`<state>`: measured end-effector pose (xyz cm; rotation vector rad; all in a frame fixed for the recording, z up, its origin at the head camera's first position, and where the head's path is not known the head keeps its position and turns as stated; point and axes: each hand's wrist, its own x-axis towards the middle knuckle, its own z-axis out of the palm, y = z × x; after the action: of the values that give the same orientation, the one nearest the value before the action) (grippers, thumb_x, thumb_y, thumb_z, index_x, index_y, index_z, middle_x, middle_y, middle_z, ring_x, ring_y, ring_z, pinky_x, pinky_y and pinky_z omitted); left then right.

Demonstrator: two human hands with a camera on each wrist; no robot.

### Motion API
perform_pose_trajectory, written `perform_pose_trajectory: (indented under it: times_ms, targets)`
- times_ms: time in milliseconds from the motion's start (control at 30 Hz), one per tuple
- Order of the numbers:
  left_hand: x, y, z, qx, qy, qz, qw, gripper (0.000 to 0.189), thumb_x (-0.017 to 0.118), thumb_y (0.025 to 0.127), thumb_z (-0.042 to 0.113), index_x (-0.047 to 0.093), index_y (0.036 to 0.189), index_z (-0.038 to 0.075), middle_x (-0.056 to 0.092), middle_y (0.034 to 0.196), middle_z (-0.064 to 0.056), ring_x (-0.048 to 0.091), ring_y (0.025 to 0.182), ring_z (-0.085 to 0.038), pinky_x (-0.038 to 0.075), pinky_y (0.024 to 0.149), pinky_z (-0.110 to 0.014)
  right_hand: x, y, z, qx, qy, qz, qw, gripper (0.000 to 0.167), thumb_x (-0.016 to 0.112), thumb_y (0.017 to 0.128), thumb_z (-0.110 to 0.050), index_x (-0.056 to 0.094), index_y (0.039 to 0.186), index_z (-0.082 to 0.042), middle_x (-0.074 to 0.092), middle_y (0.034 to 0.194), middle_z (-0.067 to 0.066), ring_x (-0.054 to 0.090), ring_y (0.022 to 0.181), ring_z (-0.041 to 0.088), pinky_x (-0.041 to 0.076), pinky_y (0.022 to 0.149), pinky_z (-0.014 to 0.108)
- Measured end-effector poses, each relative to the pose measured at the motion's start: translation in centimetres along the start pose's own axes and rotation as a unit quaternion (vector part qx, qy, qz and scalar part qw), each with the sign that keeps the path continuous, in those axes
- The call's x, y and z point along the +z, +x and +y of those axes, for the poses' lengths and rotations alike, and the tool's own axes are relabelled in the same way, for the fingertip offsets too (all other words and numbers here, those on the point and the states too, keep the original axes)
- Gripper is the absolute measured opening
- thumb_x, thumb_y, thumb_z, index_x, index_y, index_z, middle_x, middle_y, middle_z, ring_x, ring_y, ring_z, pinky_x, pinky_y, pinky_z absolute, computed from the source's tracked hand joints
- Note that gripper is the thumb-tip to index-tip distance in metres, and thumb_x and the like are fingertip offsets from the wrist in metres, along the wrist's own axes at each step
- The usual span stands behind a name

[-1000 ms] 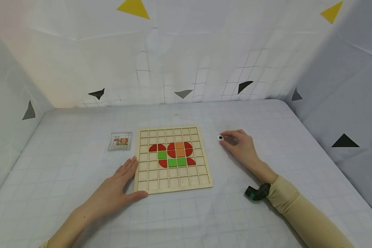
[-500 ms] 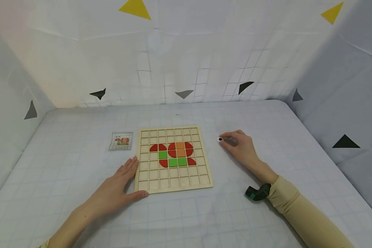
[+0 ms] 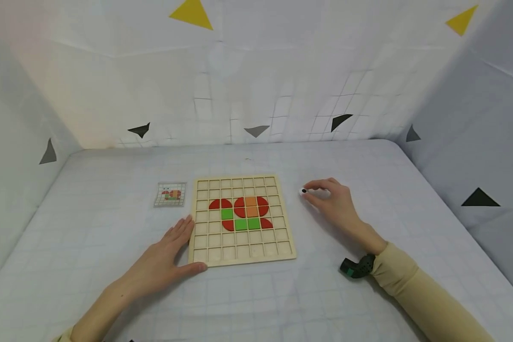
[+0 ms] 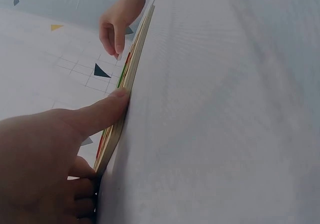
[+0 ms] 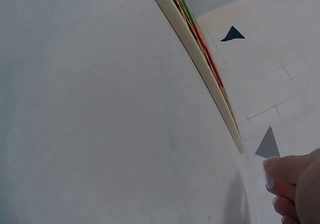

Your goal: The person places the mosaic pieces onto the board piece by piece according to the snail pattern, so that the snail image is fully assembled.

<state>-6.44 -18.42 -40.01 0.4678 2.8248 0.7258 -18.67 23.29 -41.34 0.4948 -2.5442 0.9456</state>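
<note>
A wooden grid board (image 3: 243, 249) lies flat on the table. In its cells sit red quarter-round tiles (image 3: 228, 225), green square tiles (image 3: 241, 224) and orange tiles (image 3: 251, 211). My left hand (image 3: 159, 261) rests at the board's left side, fingers extended along the edge and thumb on the near left corner. Right of the board, my right hand (image 3: 335, 202) pinches a small white tile with a black dot (image 3: 304, 191), like an eye, between thumb and fingertips. From the right wrist only this tile's pale edge (image 5: 269, 176) shows.
Left of the board lies a small card (image 3: 170, 194) printed with a similar coloured figure on a grid. White cloth walls with black, grey and yellow triangles surround the table. A dark wristband (image 3: 357, 267) is on the right wrist.
The head view has shifted slightly, so everything sits a little farther right. The eye tile has tilted a bit in the right fingers. The left hand stays at the board's edge.
</note>
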Motion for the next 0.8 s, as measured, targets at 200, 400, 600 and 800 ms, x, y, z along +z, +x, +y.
perform_pose_trajectory:
  times_ms: [200, 400, 600, 800]
  targets:
    - [0.0, 0.0, 0.0, 0.001, 0.002, 0.002, 1.0000, 0.107, 0.060, 0.082, 0.076, 0.024, 0.159, 0.010, 0.017, 0.168, -0.005, 0.017, 0.154, -0.033, 0.030, 0.115, -0.062, 0.0, 0.5, -1.7, 0.001, 0.015, -0.006, 0.9999, 0.023, 0.084, 0.081, -0.016, 0.077, 0.103, -0.013, 0.074, 0.093, 0.004, 0.064, 0.090, 0.021, 0.048, 0.078, 0.036]
    - [-0.1, 0.0, 0.0, 0.001, -0.001, 0.003, 1.0000, 0.108, 0.060, 0.082, 0.076, 0.024, 0.159, 0.010, 0.018, 0.168, -0.005, 0.017, 0.154, -0.033, 0.030, 0.114, -0.063, 0.6, 1.1, -3.6, -0.017, 0.045, -0.002, 0.9989, 0.022, 0.085, 0.080, -0.016, 0.078, 0.101, -0.014, 0.075, 0.090, 0.003, 0.064, 0.089, 0.019, 0.050, 0.077, 0.042]
    - [-0.1, 0.0, 0.0, 0.002, -0.001, 0.004, 1.0000, 0.107, 0.061, 0.082, 0.075, 0.025, 0.159, 0.009, 0.018, 0.167, -0.006, 0.017, 0.154, -0.033, 0.029, 0.116, -0.061, 1.2, 1.7, -5.4, -0.032, 0.065, -0.016, 0.9972, 0.023, 0.084, 0.081, -0.015, 0.077, 0.103, -0.012, 0.075, 0.091, 0.004, 0.065, 0.088, 0.026, 0.052, 0.078, 0.048]
    - [0.0, 0.0, 0.1, 0.003, -0.002, 0.002, 1.0000, 0.107, 0.063, 0.082, 0.073, 0.025, 0.159, 0.008, 0.019, 0.167, -0.006, 0.018, 0.154, -0.033, 0.028, 0.117, -0.060, 1.9, 2.5, -7.0, -0.052, 0.082, -0.028, 0.9949, 0.023, 0.082, 0.084, -0.014, 0.076, 0.105, -0.008, 0.076, 0.094, 0.005, 0.069, 0.086, 0.027, 0.055, 0.078, 0.049]
